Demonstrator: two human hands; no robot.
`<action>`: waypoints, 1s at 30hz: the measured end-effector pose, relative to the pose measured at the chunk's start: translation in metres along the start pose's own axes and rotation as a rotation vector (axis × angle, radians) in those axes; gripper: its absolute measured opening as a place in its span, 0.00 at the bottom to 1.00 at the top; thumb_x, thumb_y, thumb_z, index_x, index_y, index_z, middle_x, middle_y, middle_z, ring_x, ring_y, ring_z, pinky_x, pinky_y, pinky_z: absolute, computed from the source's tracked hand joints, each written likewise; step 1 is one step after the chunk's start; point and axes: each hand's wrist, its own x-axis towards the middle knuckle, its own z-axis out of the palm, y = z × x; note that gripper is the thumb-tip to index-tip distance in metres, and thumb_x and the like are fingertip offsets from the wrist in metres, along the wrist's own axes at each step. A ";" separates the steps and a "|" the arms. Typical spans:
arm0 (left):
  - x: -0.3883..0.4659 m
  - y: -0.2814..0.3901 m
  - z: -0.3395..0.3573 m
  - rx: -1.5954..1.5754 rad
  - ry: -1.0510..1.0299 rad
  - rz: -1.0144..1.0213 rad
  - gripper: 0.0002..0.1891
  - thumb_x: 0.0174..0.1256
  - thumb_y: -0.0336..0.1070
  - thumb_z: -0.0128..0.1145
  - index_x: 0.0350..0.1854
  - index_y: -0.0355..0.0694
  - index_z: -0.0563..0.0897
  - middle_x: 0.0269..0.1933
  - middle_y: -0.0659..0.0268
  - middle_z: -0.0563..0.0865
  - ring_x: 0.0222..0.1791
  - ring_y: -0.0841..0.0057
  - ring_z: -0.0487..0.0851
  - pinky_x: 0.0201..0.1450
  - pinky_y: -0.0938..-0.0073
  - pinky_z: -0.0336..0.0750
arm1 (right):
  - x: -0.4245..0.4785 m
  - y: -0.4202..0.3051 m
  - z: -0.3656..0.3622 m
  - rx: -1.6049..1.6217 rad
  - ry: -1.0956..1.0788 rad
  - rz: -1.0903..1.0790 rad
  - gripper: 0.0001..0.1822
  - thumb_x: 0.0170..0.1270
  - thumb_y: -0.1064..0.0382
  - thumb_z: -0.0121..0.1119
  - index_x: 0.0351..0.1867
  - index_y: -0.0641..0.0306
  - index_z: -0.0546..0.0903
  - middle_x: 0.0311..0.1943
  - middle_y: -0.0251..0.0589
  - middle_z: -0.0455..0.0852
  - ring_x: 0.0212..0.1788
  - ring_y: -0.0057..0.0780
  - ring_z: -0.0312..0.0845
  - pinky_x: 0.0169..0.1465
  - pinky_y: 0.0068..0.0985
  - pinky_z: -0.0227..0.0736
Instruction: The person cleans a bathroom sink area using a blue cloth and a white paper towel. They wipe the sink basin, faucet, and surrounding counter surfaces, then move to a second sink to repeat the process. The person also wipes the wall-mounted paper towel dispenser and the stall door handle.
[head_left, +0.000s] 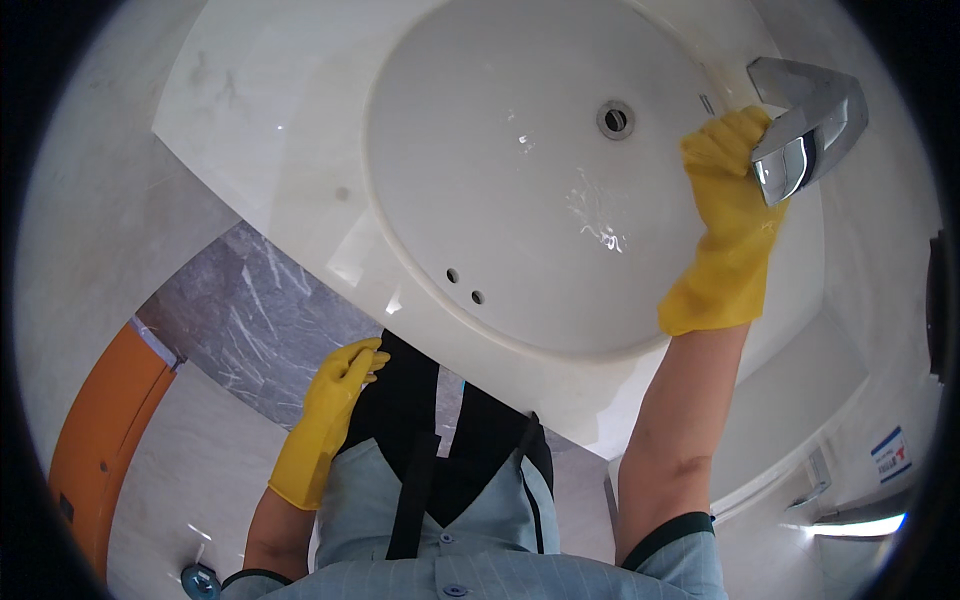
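My right hand (724, 161), in a yellow rubber glove, reaches over a white washbasin (480, 150) to the chrome faucet (832, 112). Its fingers are curled beside the faucet's body, and the spout covers part of the hand. Whether it grips anything is hidden. A yellow rubber glove also covers my left hand (349, 367), which hangs by my black trousers below the counter edge, loosely bent and holding nothing. The basin has a metal drain (616, 120) and two small overflow holes. Wet, shiny patches lie on its inner surface.
A pale stone countertop (285, 150) surrounds the basin, with wet smears on it. Grey marble-patterned flooring (232, 322) lies below to the left. An orange door (112, 442) stands open at the lower left. A wall with a sticker (891, 454) bearing writing is at right.
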 end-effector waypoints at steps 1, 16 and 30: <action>0.000 -0.001 0.001 0.001 0.000 0.001 0.20 0.87 0.40 0.53 0.70 0.31 0.82 0.60 0.51 0.90 0.61 0.66 0.88 0.64 0.69 0.79 | -0.004 0.005 0.000 -0.091 0.018 -0.021 0.14 0.76 0.59 0.55 0.27 0.50 0.72 0.21 0.20 0.67 0.23 0.16 0.63 0.31 0.20 0.61; 0.007 -0.004 -0.003 0.029 -0.009 0.005 0.20 0.88 0.41 0.52 0.68 0.32 0.83 0.59 0.53 0.91 0.60 0.67 0.88 0.63 0.70 0.79 | -0.088 0.170 -0.130 -2.457 -0.170 0.067 0.35 0.76 0.54 0.59 0.83 0.54 0.69 0.84 0.47 0.65 0.87 0.50 0.53 0.88 0.50 0.43; 0.015 -0.004 -0.012 0.077 0.014 0.003 0.21 0.87 0.41 0.52 0.69 0.31 0.83 0.59 0.52 0.91 0.61 0.66 0.89 0.64 0.69 0.80 | 0.066 0.243 -0.105 -2.222 0.037 -0.466 0.35 0.75 0.52 0.57 0.80 0.62 0.69 0.82 0.53 0.66 0.84 0.56 0.56 0.87 0.52 0.44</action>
